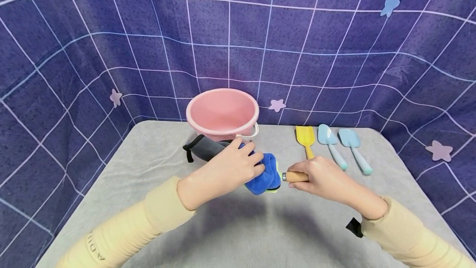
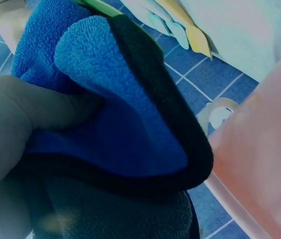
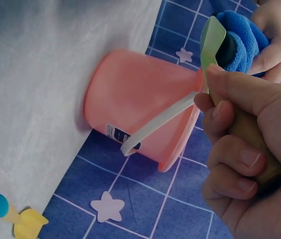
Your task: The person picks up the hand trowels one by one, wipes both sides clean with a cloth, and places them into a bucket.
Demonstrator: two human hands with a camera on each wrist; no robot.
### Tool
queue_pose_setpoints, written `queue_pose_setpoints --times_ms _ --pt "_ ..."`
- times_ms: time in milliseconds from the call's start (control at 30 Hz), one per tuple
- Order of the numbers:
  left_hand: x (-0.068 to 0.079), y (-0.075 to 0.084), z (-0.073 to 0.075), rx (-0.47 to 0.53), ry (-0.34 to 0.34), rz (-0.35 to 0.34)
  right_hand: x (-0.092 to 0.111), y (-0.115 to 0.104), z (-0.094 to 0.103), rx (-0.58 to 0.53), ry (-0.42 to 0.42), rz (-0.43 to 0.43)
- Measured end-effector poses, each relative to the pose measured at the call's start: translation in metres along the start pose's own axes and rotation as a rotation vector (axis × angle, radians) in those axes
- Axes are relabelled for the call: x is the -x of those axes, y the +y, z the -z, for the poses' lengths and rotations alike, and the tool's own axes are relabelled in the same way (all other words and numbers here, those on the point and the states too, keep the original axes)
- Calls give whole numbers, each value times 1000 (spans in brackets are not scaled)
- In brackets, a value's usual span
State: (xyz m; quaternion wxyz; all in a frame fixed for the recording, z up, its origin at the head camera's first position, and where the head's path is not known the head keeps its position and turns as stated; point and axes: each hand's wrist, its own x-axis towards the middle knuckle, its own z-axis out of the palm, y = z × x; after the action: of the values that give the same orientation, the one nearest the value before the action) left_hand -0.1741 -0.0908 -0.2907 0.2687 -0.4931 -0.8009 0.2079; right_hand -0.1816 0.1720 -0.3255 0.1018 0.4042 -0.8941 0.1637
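A blue and dark grey cloth (image 1: 262,179) with black edging is in my left hand (image 1: 236,166), its fingers curled over it. My right hand (image 1: 323,179) grips the wooden handle (image 1: 296,176) of a small shovel with a light green blade (image 3: 212,42). The cloth is bunched around that blade, hiding much of it in the head view. In the left wrist view, my left thumb presses into the blue side of the cloth (image 2: 130,134). Behind both hands stands a pink bucket (image 1: 191,121) with a white handle (image 3: 162,122).
To the right on the grey covered table (image 1: 156,226) lie a yellow shovel (image 1: 305,136) and two light blue shovels (image 1: 327,135). A purple gridded curtain (image 1: 241,24) with stars surrounds the back and sides. A black patch (image 1: 354,227) shows by the right cuff.
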Motion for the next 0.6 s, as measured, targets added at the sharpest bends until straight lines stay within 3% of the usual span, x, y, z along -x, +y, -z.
queue_pose_setpoints --times_ms 600 --pt "18 -12 -12 2 41 12 5 8 3 4 14 12"
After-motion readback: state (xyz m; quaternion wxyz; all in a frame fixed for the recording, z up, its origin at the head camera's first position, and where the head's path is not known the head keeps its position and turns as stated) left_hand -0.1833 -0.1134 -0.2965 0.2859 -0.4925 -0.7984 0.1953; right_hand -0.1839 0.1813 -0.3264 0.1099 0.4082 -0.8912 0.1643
